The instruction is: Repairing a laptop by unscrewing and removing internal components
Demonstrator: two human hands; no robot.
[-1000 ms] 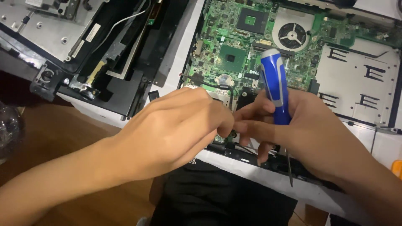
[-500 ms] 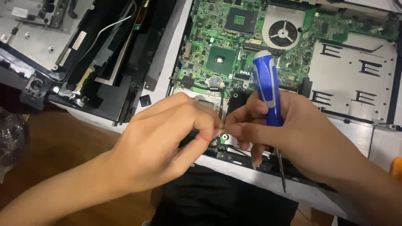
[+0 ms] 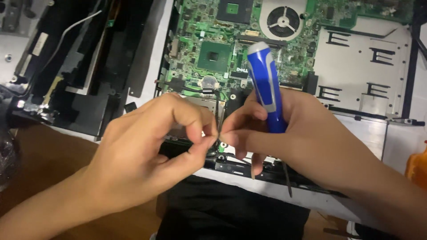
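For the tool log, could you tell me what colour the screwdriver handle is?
Blue with grey inlays, screwdriver handle, head view.

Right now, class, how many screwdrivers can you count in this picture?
1. A blue-handled screwdriver sits in the right hand, handle up, shaft pointing down, over the open laptop's front edge. Others may lie outside the picture or under the hands.

Both forearms are bare up to the frame edges, with no sleeves in view. The left hand (image 3: 147, 155) and right hand (image 3: 307, 138) wear no gloves, rings, watch or bracelet. The visible fingernails are short and unpainted. Dark clothing covers the lap below.
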